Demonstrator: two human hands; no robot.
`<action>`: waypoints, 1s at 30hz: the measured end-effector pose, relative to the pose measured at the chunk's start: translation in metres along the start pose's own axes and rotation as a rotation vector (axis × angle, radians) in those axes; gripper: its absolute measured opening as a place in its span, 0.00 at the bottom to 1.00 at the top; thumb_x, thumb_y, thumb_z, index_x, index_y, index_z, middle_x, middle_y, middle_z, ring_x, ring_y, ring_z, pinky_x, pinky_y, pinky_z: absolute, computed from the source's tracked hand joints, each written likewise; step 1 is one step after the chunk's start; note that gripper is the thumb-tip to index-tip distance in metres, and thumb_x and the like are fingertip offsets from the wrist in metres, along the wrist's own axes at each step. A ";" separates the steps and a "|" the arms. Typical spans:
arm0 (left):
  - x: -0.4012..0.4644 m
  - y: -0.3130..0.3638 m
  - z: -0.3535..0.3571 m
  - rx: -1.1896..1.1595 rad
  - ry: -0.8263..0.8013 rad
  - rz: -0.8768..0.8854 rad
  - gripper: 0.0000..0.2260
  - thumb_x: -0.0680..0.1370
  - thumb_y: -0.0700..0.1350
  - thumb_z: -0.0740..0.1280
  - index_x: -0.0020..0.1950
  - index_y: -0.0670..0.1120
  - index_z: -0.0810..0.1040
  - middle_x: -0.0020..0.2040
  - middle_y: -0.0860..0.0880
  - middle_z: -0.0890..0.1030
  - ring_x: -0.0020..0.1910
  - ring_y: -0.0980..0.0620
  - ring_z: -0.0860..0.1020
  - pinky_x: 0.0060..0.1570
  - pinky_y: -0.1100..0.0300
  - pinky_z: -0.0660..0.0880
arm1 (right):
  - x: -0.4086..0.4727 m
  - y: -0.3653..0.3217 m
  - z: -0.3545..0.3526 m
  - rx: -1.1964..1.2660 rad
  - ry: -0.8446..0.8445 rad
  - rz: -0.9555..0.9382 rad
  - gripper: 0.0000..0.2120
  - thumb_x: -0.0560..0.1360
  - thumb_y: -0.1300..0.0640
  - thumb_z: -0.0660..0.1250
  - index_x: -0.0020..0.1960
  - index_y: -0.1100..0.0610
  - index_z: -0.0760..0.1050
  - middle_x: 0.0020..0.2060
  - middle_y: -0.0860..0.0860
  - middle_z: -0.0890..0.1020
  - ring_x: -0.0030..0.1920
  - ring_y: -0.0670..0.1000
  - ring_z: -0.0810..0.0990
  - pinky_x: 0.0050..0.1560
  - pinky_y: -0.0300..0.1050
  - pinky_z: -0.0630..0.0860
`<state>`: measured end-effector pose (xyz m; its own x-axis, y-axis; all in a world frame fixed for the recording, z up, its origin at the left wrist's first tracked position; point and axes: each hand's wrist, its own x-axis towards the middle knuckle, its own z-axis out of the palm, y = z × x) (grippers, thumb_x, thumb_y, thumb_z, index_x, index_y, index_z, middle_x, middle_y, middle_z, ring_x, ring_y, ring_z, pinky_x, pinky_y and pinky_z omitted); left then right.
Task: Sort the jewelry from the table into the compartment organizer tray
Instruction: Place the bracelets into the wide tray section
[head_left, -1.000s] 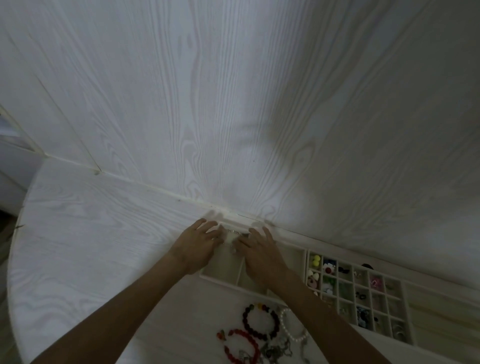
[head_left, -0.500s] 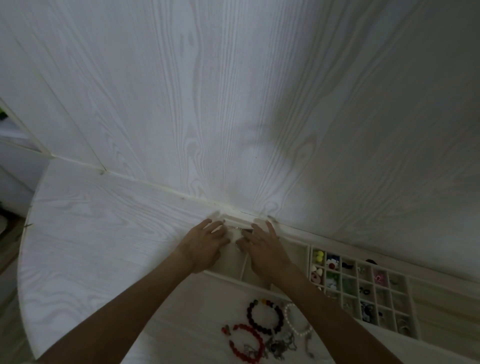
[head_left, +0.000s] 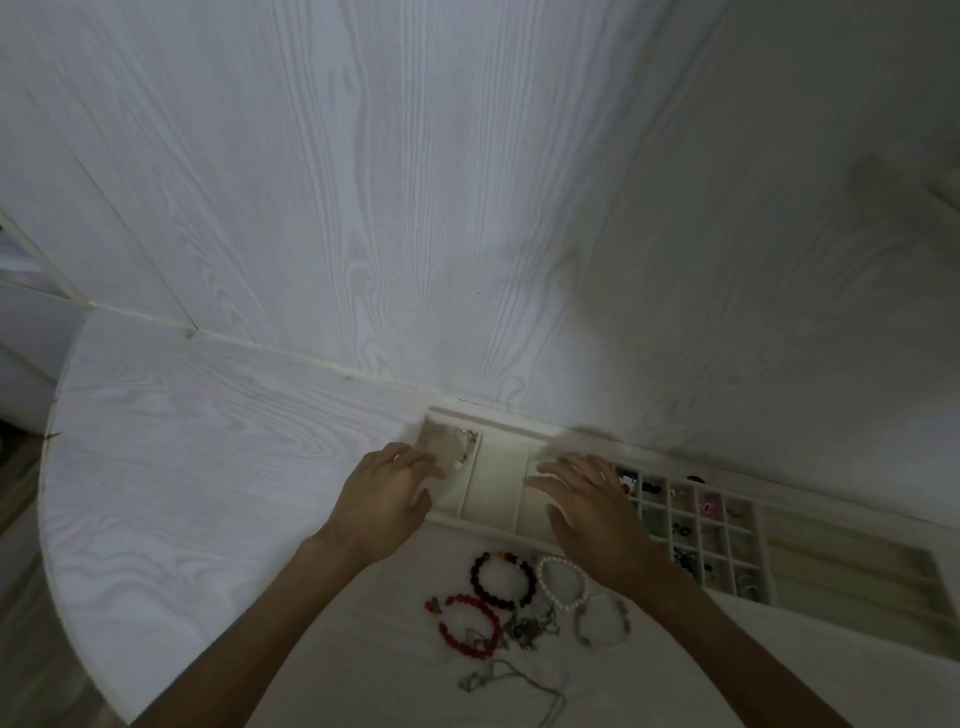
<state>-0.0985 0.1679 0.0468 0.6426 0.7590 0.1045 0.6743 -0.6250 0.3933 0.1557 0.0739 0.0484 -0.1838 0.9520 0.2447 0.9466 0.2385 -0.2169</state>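
Observation:
A cream compartment organizer tray (head_left: 498, 424) lies against the wall, with long slots on its left and small filled squares on its right. A thin chain (head_left: 466, 446) lies in the leftmost slot. My left hand (head_left: 387, 496) hovers at the tray's left edge with relaxed fingers, holding nothing. My right hand (head_left: 589, 512) is spread over the middle slots, also holding nothing. On the table near me lie a dark bead bracelet (head_left: 503, 580), a red bead bracelet (head_left: 470, 626), a pearl bracelet (head_left: 561, 582), a pale bracelet (head_left: 602, 621) and a silver necklace (head_left: 511, 680).
The white wood-grain table (head_left: 208, 467) has a rounded edge at the left and meets a white panelled wall (head_left: 415, 208) behind the tray. A tangle of small metal pieces (head_left: 530, 626) lies among the bracelets.
Both hands were together over the tray's leftmost slot. They have let go and drawn apart, the left toward the tray's edge, the right over the middle slots. A chain now lies in that slot.

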 end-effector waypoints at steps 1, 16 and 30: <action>-0.005 0.007 0.004 -0.062 -0.038 -0.031 0.14 0.76 0.42 0.64 0.61 0.51 0.79 0.62 0.53 0.77 0.64 0.51 0.72 0.61 0.59 0.68 | -0.017 0.003 -0.003 0.001 0.004 0.012 0.18 0.68 0.62 0.66 0.57 0.50 0.79 0.53 0.48 0.80 0.57 0.48 0.70 0.63 0.47 0.61; -0.025 0.093 0.096 -0.102 -0.350 0.319 0.18 0.66 0.40 0.68 0.54 0.48 0.82 0.54 0.49 0.82 0.53 0.47 0.81 0.52 0.52 0.79 | -0.131 -0.023 0.052 0.145 -0.080 0.391 0.16 0.64 0.56 0.73 0.51 0.48 0.78 0.46 0.46 0.79 0.45 0.46 0.72 0.37 0.37 0.67; -0.026 0.088 0.096 -0.070 -0.268 0.221 0.06 0.66 0.45 0.75 0.42 0.47 0.82 0.49 0.49 0.82 0.53 0.46 0.78 0.52 0.56 0.73 | -0.165 -0.014 0.043 0.425 0.134 0.526 0.14 0.73 0.63 0.64 0.55 0.51 0.79 0.57 0.45 0.79 0.60 0.43 0.74 0.63 0.33 0.68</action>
<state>-0.0210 0.0764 -0.0088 0.8493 0.5259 -0.0456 0.4873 -0.7480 0.4506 0.1615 -0.0784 -0.0301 0.3321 0.9363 0.1138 0.7100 -0.1687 -0.6837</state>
